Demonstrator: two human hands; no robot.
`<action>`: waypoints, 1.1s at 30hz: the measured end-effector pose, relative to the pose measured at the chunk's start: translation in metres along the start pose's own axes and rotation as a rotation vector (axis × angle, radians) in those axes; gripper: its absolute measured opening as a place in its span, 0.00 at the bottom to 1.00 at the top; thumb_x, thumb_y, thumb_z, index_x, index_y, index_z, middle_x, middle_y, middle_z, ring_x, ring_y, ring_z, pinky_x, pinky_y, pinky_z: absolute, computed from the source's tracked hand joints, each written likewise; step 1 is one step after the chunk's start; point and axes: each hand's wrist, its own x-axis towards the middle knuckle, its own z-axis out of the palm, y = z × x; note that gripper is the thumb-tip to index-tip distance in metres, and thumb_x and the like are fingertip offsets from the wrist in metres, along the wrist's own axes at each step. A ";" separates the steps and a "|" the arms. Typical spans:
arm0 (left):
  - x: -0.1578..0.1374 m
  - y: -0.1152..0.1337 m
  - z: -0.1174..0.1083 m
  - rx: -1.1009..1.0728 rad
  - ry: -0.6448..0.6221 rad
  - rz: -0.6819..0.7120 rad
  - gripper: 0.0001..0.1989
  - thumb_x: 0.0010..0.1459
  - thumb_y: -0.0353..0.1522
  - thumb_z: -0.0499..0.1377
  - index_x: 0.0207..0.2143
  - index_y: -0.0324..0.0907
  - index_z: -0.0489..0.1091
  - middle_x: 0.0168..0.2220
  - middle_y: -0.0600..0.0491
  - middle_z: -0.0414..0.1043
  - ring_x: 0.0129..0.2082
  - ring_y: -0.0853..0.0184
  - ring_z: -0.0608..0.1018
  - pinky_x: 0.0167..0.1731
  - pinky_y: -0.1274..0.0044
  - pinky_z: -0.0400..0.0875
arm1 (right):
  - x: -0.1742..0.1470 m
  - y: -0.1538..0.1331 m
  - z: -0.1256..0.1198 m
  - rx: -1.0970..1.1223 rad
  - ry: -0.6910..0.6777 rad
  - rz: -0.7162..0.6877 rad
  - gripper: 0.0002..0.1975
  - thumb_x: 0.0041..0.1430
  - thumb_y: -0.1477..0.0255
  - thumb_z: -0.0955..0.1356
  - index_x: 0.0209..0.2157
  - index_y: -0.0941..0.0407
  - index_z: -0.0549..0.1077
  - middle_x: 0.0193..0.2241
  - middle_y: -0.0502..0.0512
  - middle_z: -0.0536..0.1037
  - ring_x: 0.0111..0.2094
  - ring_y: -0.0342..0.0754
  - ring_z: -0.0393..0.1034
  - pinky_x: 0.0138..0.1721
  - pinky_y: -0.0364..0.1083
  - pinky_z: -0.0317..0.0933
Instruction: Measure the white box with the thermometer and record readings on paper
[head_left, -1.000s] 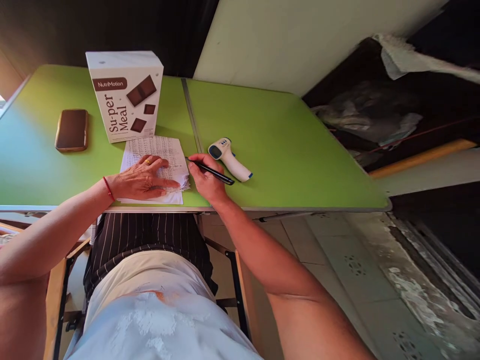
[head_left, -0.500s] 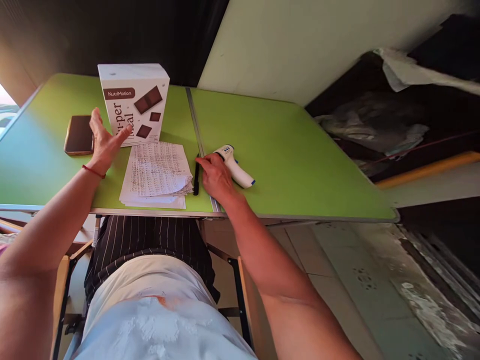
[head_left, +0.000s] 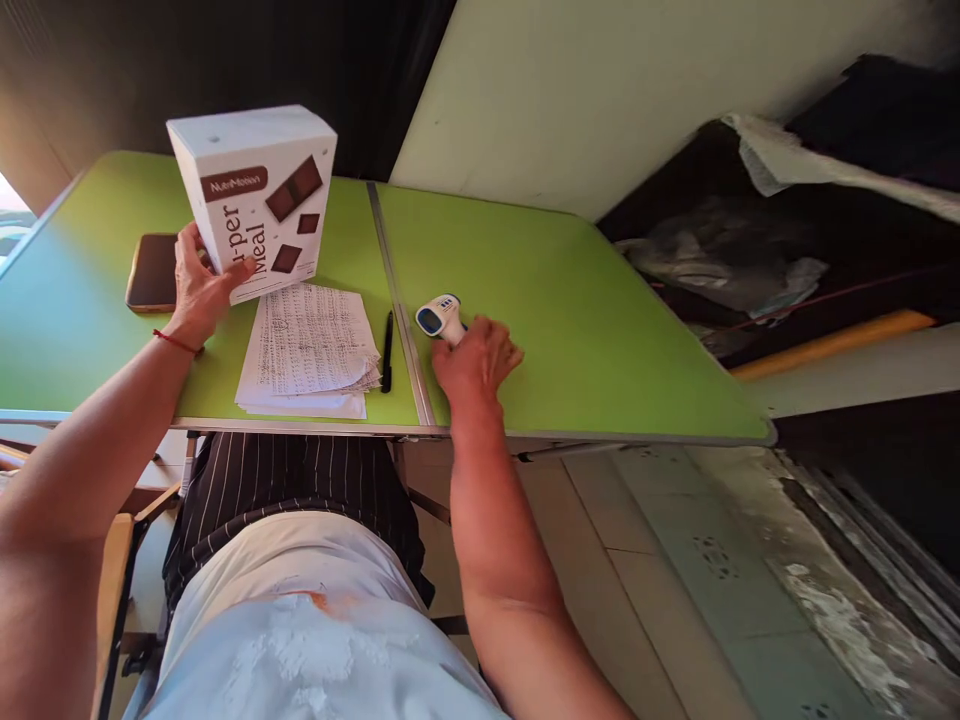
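Note:
My left hand [head_left: 201, 292] grips the lower left corner of a white NutriMotion box [head_left: 262, 225], thumb on its front face. The box tilts to the left. My right hand [head_left: 480, 355] is wrapped over the handle of a white and blue infrared thermometer [head_left: 442, 318]. The thermometer's head and small screen show beyond the fingers, while most of the handle is hidden. Between the hands, a stack of written paper sheets [head_left: 307, 350] lies on the table, with a black pen [head_left: 388, 352] along its right side.
A phone [head_left: 152, 272] lies face up behind my left hand. The green folding table [head_left: 615, 340] has a metal seam down its middle. A wall stands behind it, and a dark shelf with plastic bags [head_left: 720, 255] is at the right.
The box has gone from upright to tilted left, with my left hand now gripping it. My right hand has moved right from beside the pen onto the thermometer's handle.

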 end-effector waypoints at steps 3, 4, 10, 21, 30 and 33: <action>-0.009 0.024 0.011 -0.149 -0.023 -0.060 0.39 0.42 0.54 0.77 0.51 0.45 0.70 0.50 0.48 0.77 0.52 0.50 0.80 0.58 0.56 0.75 | 0.000 0.000 -0.001 -0.063 -0.150 0.019 0.19 0.60 0.70 0.66 0.49 0.65 0.74 0.48 0.76 0.78 0.52 0.67 0.70 0.55 0.66 0.60; -0.013 0.029 0.014 -0.201 -0.069 -0.082 0.38 0.42 0.54 0.77 0.49 0.44 0.71 0.49 0.47 0.78 0.51 0.50 0.81 0.57 0.56 0.76 | 0.001 -0.001 -0.002 -0.056 -0.176 0.008 0.19 0.61 0.69 0.65 0.49 0.65 0.75 0.48 0.77 0.78 0.52 0.67 0.70 0.54 0.65 0.61; -0.033 0.032 0.025 -0.294 -0.315 -0.254 0.38 0.40 0.50 0.79 0.49 0.41 0.73 0.47 0.45 0.81 0.51 0.46 0.81 0.56 0.52 0.75 | 0.001 -0.015 -0.019 0.384 0.047 -0.006 0.23 0.59 0.66 0.66 0.54 0.60 0.74 0.49 0.69 0.78 0.51 0.61 0.72 0.53 0.61 0.66; -0.032 0.023 0.022 -0.246 -0.401 -0.207 0.36 0.44 0.49 0.77 0.52 0.43 0.75 0.50 0.46 0.80 0.53 0.46 0.80 0.60 0.51 0.71 | -0.112 -0.118 -0.066 1.741 -0.531 0.164 0.22 0.48 0.50 0.74 0.36 0.52 0.72 0.27 0.47 0.68 0.22 0.40 0.59 0.24 0.44 0.55; -0.033 0.021 0.024 -0.260 -0.406 -0.199 0.36 0.43 0.46 0.78 0.51 0.42 0.74 0.50 0.45 0.80 0.52 0.46 0.80 0.57 0.53 0.74 | -0.105 -0.125 -0.035 1.587 -0.696 0.322 0.23 0.42 0.51 0.76 0.28 0.51 0.67 0.20 0.44 0.68 0.21 0.41 0.60 0.23 0.44 0.54; -0.033 0.027 0.024 -0.290 -0.435 -0.201 0.38 0.41 0.45 0.79 0.53 0.42 0.74 0.51 0.45 0.79 0.53 0.46 0.80 0.57 0.53 0.73 | -0.107 -0.124 -0.033 1.593 -0.716 0.306 0.25 0.42 0.49 0.77 0.28 0.52 0.67 0.20 0.44 0.69 0.21 0.41 0.61 0.23 0.45 0.54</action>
